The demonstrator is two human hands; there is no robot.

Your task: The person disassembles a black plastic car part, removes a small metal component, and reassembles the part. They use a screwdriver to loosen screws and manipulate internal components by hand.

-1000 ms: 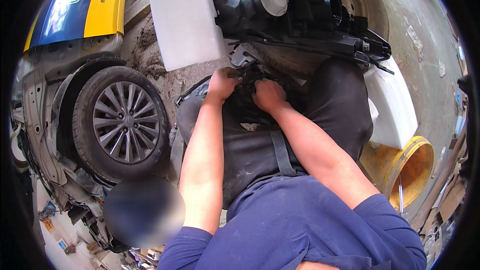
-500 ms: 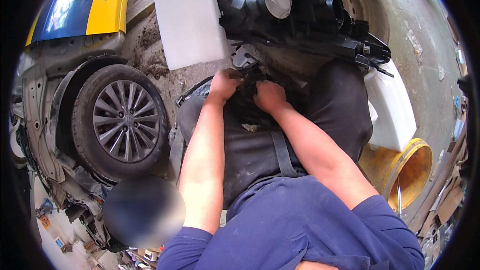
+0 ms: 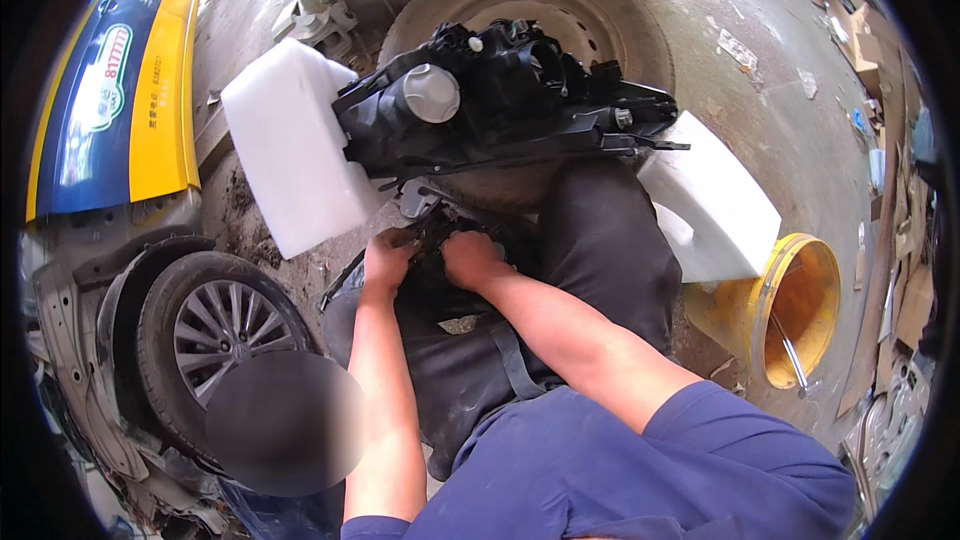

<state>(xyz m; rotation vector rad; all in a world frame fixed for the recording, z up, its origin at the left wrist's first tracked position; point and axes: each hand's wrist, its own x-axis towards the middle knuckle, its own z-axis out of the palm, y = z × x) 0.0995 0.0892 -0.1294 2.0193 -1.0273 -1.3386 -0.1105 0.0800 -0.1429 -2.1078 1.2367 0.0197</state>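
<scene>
My left hand (image 3: pixel 390 256) and my right hand (image 3: pixel 472 258) are side by side between my knees, fingers closed on a dark black part (image 3: pixel 432 228). Its exact kind is hard to make out against my black trousers. A small grey piece (image 3: pixel 413 203) shows at its far end. Just beyond lies a black car headlight housing (image 3: pixel 490 120), back side up, with a round light-grey cap (image 3: pixel 432 93). The fingertips of both hands are partly hidden.
A white foam block (image 3: pixel 292 145) stands at the housing's left end, another (image 3: pixel 715 202) at its right. Behind lies a tyre on its rim (image 3: pixel 640 25). A car's front wheel (image 3: pixel 160 340) is at left, below a blue-and-yellow panel (image 3: pixel 165 90). A yellow bucket (image 3: pixel 755 300) lies tipped at right.
The view has swung, so the housing, foam blocks and hands now appear lower and further left. Both hands stay at the black part, with little visible change in their grip.
</scene>
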